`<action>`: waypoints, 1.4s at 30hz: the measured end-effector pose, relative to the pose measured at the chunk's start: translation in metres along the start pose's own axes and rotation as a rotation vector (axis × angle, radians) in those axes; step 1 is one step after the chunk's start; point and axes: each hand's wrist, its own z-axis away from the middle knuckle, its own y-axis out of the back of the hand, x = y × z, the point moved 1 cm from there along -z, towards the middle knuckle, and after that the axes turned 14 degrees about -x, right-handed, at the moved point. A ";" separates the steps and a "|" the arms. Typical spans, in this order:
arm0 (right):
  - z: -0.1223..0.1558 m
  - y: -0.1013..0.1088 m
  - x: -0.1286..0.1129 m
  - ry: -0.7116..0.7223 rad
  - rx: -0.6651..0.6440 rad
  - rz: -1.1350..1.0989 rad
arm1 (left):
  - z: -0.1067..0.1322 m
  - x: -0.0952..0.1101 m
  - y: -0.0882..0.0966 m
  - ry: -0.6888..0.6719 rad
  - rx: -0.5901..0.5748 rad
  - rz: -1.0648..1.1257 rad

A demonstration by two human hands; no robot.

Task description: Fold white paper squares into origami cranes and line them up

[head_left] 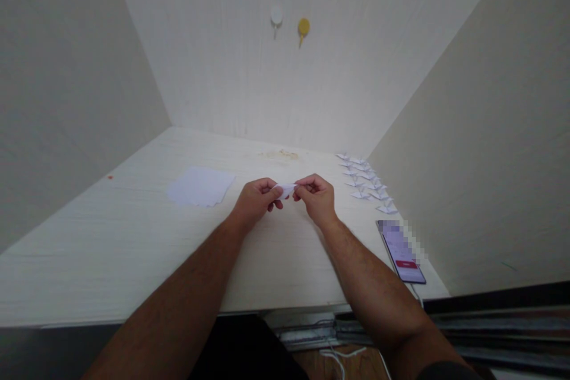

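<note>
A white table point(133, 267) with faint streaks spreads across the lower half of the frame, a brownish stain point(287, 155) near its far edge. A pale back wall point(267, 89) rises at upper centre, bearing a white hook point(276, 15) and a yellow hook point(303, 27); grey side walls close in left and right. Paper sheets point(200, 186) lie left of centre, folded figures point(366, 178) in rows right of centre, and a phone point(401, 252) at lower right.

The folded paper point(287, 191) is at frame centre, between both hands. Its long axis runs roughly left to right, its narrow tip pointing right. The left hand point(256, 199) pinches its left end between thumb and fingers; the right hand point(319, 197) has its fingertips closed at the tip.
</note>
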 end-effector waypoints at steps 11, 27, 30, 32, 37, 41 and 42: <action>0.000 0.002 -0.003 0.026 -0.055 -0.008 | 0.000 0.002 -0.002 0.029 0.015 -0.004; -0.001 0.001 -0.003 -0.068 -0.038 0.028 | 0.001 0.003 -0.006 0.004 0.081 -0.014; 0.000 0.002 -0.003 -0.076 -0.029 0.059 | 0.002 0.007 -0.007 0.009 0.073 -0.050; 0.000 0.002 -0.004 -0.086 -0.021 0.076 | 0.002 0.009 -0.007 0.004 0.075 -0.065; -0.002 0.001 -0.002 -0.098 0.030 0.044 | 0.001 0.007 -0.007 0.005 0.098 -0.072; -0.001 -0.001 0.001 -0.154 -0.061 -0.025 | 0.000 0.003 -0.006 -0.008 0.096 -0.067; -0.001 -0.001 0.002 -0.155 -0.084 -0.038 | 0.000 0.003 -0.006 -0.006 0.088 -0.069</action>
